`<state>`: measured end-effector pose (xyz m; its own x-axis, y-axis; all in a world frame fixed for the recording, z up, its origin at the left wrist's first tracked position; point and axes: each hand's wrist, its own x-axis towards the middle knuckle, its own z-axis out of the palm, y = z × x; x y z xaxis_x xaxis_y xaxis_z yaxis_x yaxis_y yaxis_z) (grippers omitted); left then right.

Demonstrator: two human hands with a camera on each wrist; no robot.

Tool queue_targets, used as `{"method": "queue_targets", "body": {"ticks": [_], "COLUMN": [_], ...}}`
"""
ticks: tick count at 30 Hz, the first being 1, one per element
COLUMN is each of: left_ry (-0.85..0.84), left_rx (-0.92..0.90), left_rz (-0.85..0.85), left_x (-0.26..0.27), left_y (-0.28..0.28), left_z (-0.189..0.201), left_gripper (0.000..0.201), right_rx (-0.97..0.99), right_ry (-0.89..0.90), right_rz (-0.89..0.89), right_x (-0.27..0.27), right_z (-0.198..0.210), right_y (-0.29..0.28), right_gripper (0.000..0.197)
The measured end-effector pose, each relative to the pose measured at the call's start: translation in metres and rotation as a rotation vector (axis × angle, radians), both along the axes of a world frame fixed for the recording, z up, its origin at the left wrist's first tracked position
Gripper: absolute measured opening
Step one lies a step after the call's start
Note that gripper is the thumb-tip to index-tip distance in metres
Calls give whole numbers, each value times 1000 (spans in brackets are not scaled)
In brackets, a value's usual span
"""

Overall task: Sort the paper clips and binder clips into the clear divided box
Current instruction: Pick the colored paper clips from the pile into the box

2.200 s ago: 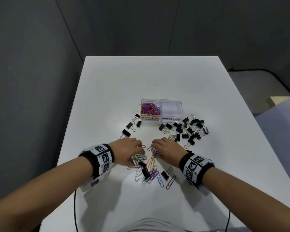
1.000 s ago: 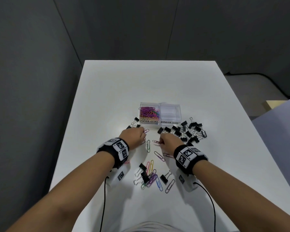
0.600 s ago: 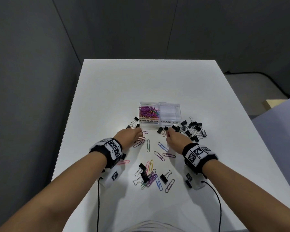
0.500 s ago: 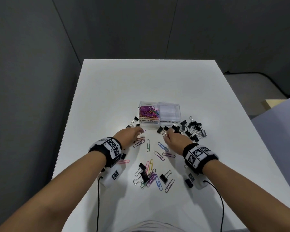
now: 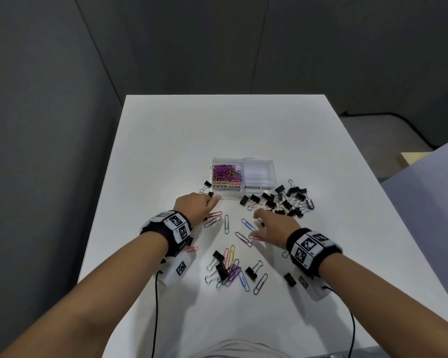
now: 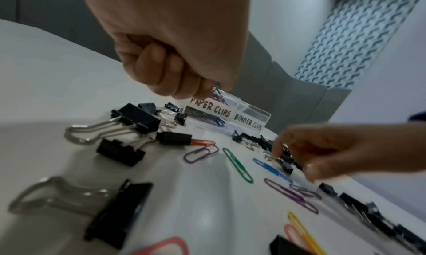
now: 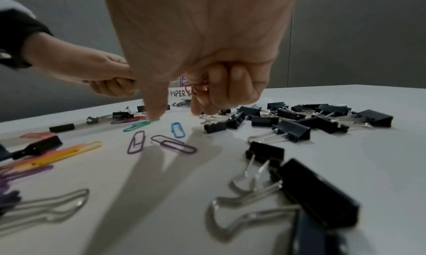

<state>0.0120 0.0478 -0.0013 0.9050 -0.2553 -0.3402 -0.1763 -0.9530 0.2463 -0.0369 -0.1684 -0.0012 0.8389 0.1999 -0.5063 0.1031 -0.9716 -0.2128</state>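
Half done: paper clips [image 5: 227,173] fill the box [image 5: 244,159]; no binders [image 5: 287,200] in. Right hand [image 7: 202,87] fingers pinch red clip [image 7: 195,87]; left hand [image 5: 195,207] curled.

My left hand [image 5: 195,206] fisted, left of centre in the head view | my right hand [image 5: 274,227] lower right, thumb extended, other fingers curled.

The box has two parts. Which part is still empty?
The right part of the box, labelled BINDER CLIPS, holds nothing. The left part, labelled PAPER CLIPS, holds colourful clips.
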Motion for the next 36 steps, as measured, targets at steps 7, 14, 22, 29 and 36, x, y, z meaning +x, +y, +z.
{"method": "queue_targets", "body": {"ticks": [7,14,22,29,36], "left_ry": [-34,36,35,-19,-70], "left_rx": [8,53,39,52,119], "left_rz": [-14,-73,-142,-239,-337], "left_x": [-1,0,0,3,6], "left_y": [5,3,-9,-9,-6], "left_z": [-4,-11,-16,-16,-18], "left_gripper": [40,39,27,24,32], "right_rx": [-40,-7,33,12,-49], "right_ry": [35,-17,-36,-36,28], "right_rz": [-43,12,-92,-72,3], "right_x": [-5,1,3,14,26], "right_z": [-15,-15,-20,-20,-21], "right_y": [-5,21,30,42,44], "right_gripper": [21,14,62,34,24]}}
